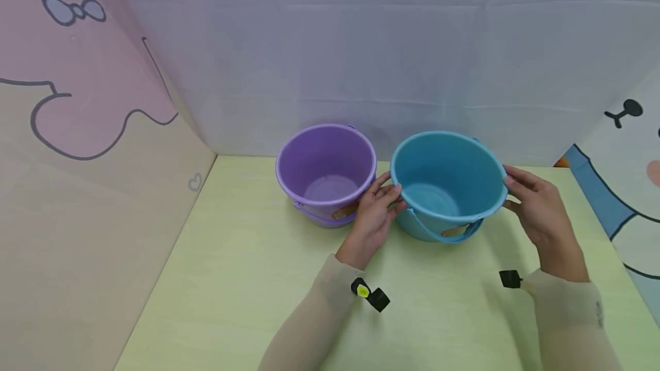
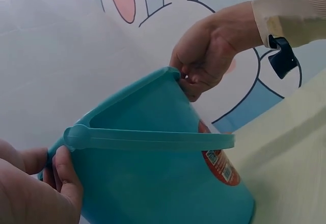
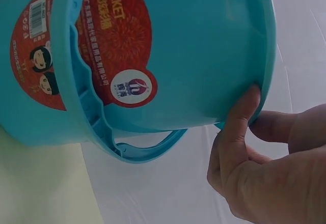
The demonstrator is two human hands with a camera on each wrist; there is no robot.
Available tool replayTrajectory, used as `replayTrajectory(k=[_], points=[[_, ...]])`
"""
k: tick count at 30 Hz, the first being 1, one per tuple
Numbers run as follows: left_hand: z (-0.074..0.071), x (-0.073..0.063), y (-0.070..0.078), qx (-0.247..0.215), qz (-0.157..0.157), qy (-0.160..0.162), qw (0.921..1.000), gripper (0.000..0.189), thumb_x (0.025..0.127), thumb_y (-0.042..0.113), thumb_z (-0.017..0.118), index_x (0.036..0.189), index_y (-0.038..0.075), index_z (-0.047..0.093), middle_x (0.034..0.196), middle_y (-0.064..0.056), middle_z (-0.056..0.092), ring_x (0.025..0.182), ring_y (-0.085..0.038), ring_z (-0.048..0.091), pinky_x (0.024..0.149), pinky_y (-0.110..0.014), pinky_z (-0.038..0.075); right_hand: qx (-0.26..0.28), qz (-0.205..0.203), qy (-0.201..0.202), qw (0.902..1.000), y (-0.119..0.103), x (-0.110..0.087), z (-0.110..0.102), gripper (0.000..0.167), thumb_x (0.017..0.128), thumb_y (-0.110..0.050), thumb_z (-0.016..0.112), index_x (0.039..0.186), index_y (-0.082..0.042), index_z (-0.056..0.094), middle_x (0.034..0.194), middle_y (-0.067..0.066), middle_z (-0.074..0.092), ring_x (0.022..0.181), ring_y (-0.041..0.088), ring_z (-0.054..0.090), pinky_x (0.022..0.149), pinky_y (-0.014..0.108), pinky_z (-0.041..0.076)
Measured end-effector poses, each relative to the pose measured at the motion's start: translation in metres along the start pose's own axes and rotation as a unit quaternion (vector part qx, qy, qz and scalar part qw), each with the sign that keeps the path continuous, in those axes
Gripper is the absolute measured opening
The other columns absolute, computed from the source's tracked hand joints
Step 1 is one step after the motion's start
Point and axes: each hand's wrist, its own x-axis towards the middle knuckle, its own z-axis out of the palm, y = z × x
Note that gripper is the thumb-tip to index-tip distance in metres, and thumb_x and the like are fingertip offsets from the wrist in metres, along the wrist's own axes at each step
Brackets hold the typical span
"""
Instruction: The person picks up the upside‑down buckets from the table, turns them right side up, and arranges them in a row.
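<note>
A blue bucket stands on the right of the table, its handle hanging down at the front. My left hand pinches its rim on the left side, seen close in the left wrist view with thumb and fingers about the edge. On the opposite side my right hand pinches the rim between thumb and fingers. In the right wrist view the bucket shows a red label on its wall. Close to the left of my left hand is a purple bucket, also with its handle lowered.
The pale green table meets a white cloth backdrop behind both buckets. Cartoon-printed panels, a pink one at left and one with an animal face at right, border the sides.
</note>
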Motion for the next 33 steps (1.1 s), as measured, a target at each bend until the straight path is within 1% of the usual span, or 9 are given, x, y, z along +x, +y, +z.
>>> replayTrajectory(k=[6,13,16,19,22,24,27,31,33], points=[[0.000,0.004,-0.002,-0.007,0.003,0.008,0.9999,0.046,0.104,-0.005,0.060,0.149,0.004,0.056,0.102,-0.001,0.063,0.082,-0.011,0.061,0.072,-0.019,0.056,0.003,0.012,-0.004,0.9999,-0.003,0.004,0.002,0.064,0.110,-0.024,0.057,0.161,0.006,0.034,0.124,-0.009,0.057,0.109,0.007,0.059,0.078,0.015,0.060],[0.001,0.007,-0.002,-0.017,0.002,0.011,0.9998,0.045,0.104,-0.005,0.060,0.148,0.004,0.057,0.100,-0.002,0.062,0.082,-0.010,0.060,0.072,-0.018,0.056,0.037,0.013,-0.006,0.9992,-0.003,0.007,0.003,0.061,0.109,-0.021,0.059,0.159,0.005,0.037,0.122,-0.009,0.060,0.107,0.005,0.063,0.078,0.016,0.061],[0.001,0.008,-0.002,-0.017,0.007,0.013,0.9998,0.045,0.104,-0.005,0.060,0.148,0.004,0.057,0.100,-0.002,0.062,0.082,-0.011,0.061,0.073,-0.019,0.056,0.046,0.013,-0.001,0.9989,-0.002,0.009,0.004,0.059,0.109,-0.020,0.059,0.159,0.005,0.038,0.122,-0.009,0.059,0.107,0.005,0.063,0.077,0.016,0.060],[0.001,0.008,-0.004,-0.013,0.016,0.015,0.9997,0.046,0.104,-0.006,0.060,0.148,0.003,0.057,0.101,-0.002,0.063,0.083,-0.011,0.062,0.075,-0.019,0.057,0.036,0.017,0.011,0.9991,0.001,0.009,0.005,0.061,0.109,-0.025,0.058,0.160,0.002,0.039,0.124,-0.009,0.058,0.109,0.005,0.060,0.078,0.014,0.059],[-0.002,0.006,-0.007,-0.006,0.027,0.012,0.9995,0.045,0.103,-0.007,0.060,0.148,0.001,0.056,0.102,-0.002,0.063,0.085,-0.011,0.064,0.080,-0.021,0.057,0.020,0.025,0.024,0.9992,0.005,0.007,0.005,0.066,0.108,-0.035,0.057,0.161,-0.001,0.039,0.126,-0.010,0.056,0.112,0.007,0.057,0.078,0.013,0.058],[-0.004,0.003,-0.008,0.005,0.031,0.008,0.9995,0.044,0.103,-0.007,0.060,0.147,-0.001,0.056,0.101,-0.002,0.064,0.085,-0.011,0.065,0.083,-0.022,0.058,0.026,0.026,0.028,0.9989,0.008,0.003,0.003,0.066,0.108,-0.039,0.056,0.161,-0.003,0.041,0.127,-0.009,0.057,0.112,0.009,0.057,0.078,0.014,0.059],[-0.010,-0.003,-0.009,0.036,0.034,-0.005,0.9988,0.042,0.104,-0.007,0.060,0.146,-0.004,0.057,0.100,-0.001,0.065,0.084,-0.010,0.066,0.087,-0.025,0.059,0.054,0.014,0.030,0.9980,0.013,-0.004,-0.001,0.051,0.109,-0.037,0.056,0.151,-0.008,0.053,0.124,-0.008,0.061,0.107,0.009,0.061,0.076,0.016,0.059],[-0.022,-0.015,-0.008,0.096,0.030,-0.035,0.9943,0.042,0.105,-0.003,0.060,0.146,-0.006,0.055,0.103,-0.001,0.065,0.084,-0.010,0.067,0.085,-0.025,0.059,0.098,-0.009,0.031,0.9947,0.019,-0.015,-0.007,0.024,0.109,-0.028,0.059,0.128,-0.017,0.068,0.117,-0.006,0.067,0.097,0.008,0.065,0.073,0.018,0.060],[-0.029,-0.020,-0.007,0.123,0.027,-0.054,0.9906,0.043,0.105,-0.001,0.061,0.147,-0.006,0.054,0.109,-0.007,0.066,0.087,-0.010,0.068,0.084,-0.025,0.059,0.105,-0.013,0.032,0.9938,0.021,-0.020,-0.009,0.020,0.109,-0.026,0.059,0.123,-0.020,0.071,0.113,-0.005,0.069,0.094,0.008,0.065,0.072,0.018,0.060]])
